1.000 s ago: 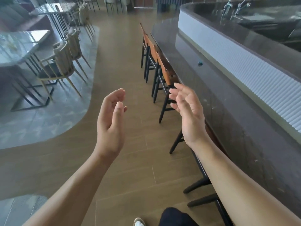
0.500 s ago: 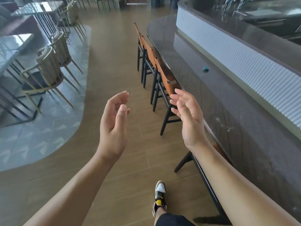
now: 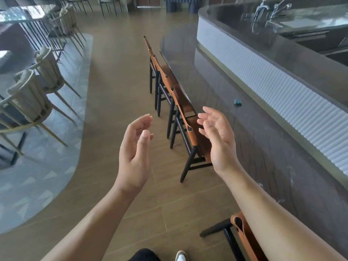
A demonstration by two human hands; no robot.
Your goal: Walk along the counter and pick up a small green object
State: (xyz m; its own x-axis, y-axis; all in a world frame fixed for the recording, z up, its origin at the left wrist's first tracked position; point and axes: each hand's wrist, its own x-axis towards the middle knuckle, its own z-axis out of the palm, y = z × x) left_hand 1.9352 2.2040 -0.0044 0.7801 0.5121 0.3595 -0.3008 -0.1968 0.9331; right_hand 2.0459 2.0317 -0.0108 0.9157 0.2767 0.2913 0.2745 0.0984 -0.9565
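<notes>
- While both palms face each other in the air, the left hand (image 3: pixel 134 153) and right hand (image 3: pixel 219 140) hold nothing, fingers loosely curved.
- Nearest the right hand, just beyond it, stands an orange-backed chair (image 3: pixel 190 129) tucked against the dark counter (image 3: pixel 263 147).
- Farther right on the counter lies a small teal object (image 3: pixel 237 102).

café/bar | long counter (image 3: pixel 216 87) | bar stools (image 3: pixel 185 117) | dining tables (image 3: pixel 22 15)
</notes>
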